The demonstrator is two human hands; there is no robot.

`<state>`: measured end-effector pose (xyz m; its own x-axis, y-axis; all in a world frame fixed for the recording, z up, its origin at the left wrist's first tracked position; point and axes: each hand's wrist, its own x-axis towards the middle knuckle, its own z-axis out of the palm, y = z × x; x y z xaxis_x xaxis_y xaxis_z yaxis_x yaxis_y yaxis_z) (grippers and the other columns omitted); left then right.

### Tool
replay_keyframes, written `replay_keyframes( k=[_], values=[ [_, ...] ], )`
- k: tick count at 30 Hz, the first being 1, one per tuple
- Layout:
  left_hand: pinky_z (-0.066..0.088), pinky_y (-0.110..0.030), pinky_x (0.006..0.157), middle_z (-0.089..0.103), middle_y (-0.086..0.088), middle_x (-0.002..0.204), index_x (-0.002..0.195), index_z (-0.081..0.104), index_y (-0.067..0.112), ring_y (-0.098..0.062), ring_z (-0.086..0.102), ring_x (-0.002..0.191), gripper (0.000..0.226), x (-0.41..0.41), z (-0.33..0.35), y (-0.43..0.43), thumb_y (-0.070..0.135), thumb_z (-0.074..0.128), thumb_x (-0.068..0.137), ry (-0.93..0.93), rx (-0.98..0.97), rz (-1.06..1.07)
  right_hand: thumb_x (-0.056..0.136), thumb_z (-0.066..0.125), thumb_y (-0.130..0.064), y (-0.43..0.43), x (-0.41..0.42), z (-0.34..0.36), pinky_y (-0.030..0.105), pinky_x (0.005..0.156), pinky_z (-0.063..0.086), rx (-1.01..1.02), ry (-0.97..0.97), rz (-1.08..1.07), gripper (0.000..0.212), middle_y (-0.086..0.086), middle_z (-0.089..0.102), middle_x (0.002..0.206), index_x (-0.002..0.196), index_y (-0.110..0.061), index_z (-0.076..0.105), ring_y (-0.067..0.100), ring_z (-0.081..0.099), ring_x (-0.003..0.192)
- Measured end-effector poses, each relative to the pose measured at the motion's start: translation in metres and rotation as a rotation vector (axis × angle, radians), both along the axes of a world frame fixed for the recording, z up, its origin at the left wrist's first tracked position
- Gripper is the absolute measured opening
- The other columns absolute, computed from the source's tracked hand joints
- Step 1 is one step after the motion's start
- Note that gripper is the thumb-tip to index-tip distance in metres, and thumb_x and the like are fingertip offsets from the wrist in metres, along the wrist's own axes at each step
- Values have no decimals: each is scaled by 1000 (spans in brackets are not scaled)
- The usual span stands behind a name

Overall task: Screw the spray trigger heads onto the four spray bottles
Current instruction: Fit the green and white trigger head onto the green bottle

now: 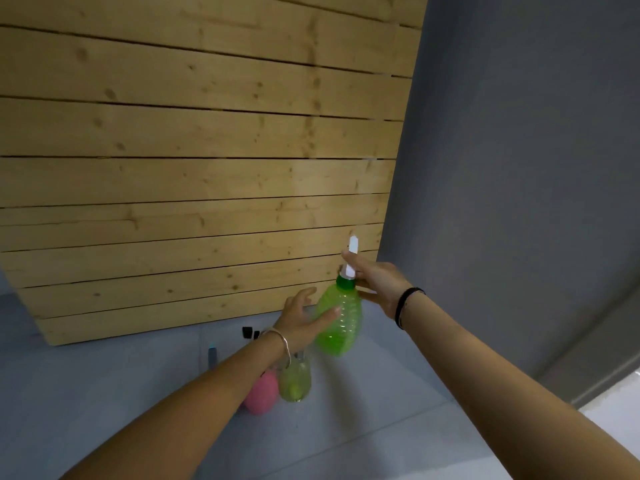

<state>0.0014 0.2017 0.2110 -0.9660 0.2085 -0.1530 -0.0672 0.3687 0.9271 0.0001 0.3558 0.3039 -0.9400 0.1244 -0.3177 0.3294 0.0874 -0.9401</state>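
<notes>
Green bottle (341, 323) was held up off the grey surface, near the wooden panel's (194, 188) lower right corner. Left hand (301, 318) clasped its ribbed body; right hand (377, 282) fingers curled round the white trigger head (351, 258). Probably light, thin-walled, squashy: best held gently and twisted at the collar.

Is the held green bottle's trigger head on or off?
On: white spray trigger head sits atop the green ribbed plastic bottle.
</notes>
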Motion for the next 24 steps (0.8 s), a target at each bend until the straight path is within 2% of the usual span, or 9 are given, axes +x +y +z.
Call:
replay_keyframes(
  k=[2,4,7,10,13,15,18,21,24],
  values=[
    [38,-32,105,39,-7,143,141,36,19,-21,44,128,68,-20,-17,-5,52,55,85,-68,-24,84,81,66,-41,6,-14,-27,33,90,51,69,-12,-9,44,13,68,114,106,-5,68,22,64,101],
    [36,-32,102,44,-13,141,138,40,10,-25,46,127,64,-39,-34,-12,52,47,90,-114,-88,122,83,64,-40,13,-27,-58,39,100,47,154,-43,23,44,17,67,113,104,-1,68,25,63,103],
    [42,-36,92,59,-28,118,114,56,-7,-33,59,107,82,-58,-50,-17,66,33,85,-165,-130,102,87,59,-38,23,-38,-99,34,92,46,269,-93,99,46,25,64,106,99,6,67,27,60,97],
    [33,-45,110,40,-29,143,139,37,-5,-40,44,129,77,-74,-76,-18,56,31,93,-267,-161,106,89,57,-36,29,-48,-140,37,98,43,294,-157,116,45,21,63,120,108,3,67,32,57,115],
    [37,-44,108,35,-21,148,149,12,5,-36,44,129,84,-83,-101,-16,60,33,90,-380,-216,157,90,56,-35,33,-59,-172,33,91,44,316,-214,123,40,19,65,115,106,0,68,31,59,109],
    [37,-42,108,32,-19,150,150,2,6,-35,44,130,89,-86,-112,-13,61,35,89,-412,-236,178,91,55,-33,34,-64,-190,30,81,45,329,-240,152,39,15,64,101,105,1,68,25,59,92],
    [36,-43,109,25,-17,154,150,0,5,-37,42,131,91,-93,-126,-8,60,38,89,-445,-242,169,92,55,-32,34,-68,-209,19,65,41,325,-272,188,37,9,62,94,104,0,69,17,54,83],
    [34,-39,110,23,-17,155,150,2,2,-34,39,135,90,-95,-136,-3,58,39,90,-487,-301,129,92,55,-30,32,-71,-224,16,65,40,300,-285,210,35,10,62,96,105,-1,68,17,53,85],
    [36,-35,104,31,-19,151,149,6,1,-32,44,131,86,-94,-141,-2,56,38,92,-511,-326,94,92,54,-28,29,-73,-231,17,64,39,301,-294,239,33,6,59,91,104,-1,69,14,52,78]
  ],
)
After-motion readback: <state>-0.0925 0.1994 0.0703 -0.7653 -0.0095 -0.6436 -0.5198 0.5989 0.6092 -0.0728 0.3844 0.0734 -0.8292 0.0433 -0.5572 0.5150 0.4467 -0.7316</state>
